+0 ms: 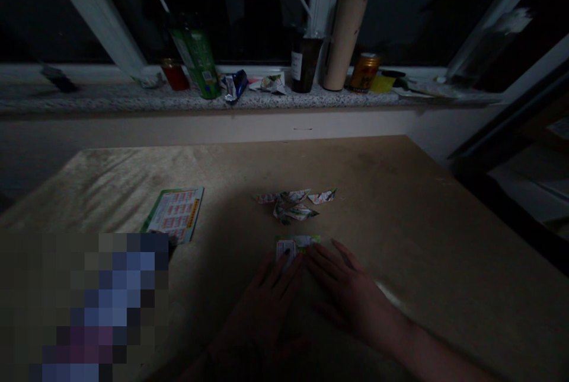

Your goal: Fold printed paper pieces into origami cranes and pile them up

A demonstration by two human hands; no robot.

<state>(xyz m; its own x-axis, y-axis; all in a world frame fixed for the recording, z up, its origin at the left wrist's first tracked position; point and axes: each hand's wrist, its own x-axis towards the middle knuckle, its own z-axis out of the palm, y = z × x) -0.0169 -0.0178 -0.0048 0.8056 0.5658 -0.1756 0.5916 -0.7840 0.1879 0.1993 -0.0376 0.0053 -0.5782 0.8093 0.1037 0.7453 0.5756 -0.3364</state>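
Dim light falls on a small piece of printed paper lying on the table in front of me. My left hand rests on its near left part, fingers stretched out and flat. From the right, my right hand lays its extended fingertips on the paper's near right edge. Neither hand is closed around anything. Just beyond the paper, several folded printed paper pieces lie in a loose cluster, with one narrow folded strip at its right end. The near part of the paper is hidden under my fingers.
A printed calendar-like card or sheet stack lies left on the wooden table. Along the granite windowsill stand a green can, a dark drink cup, a tall beige flask and an orange can. A pixelated patch covers the lower left.
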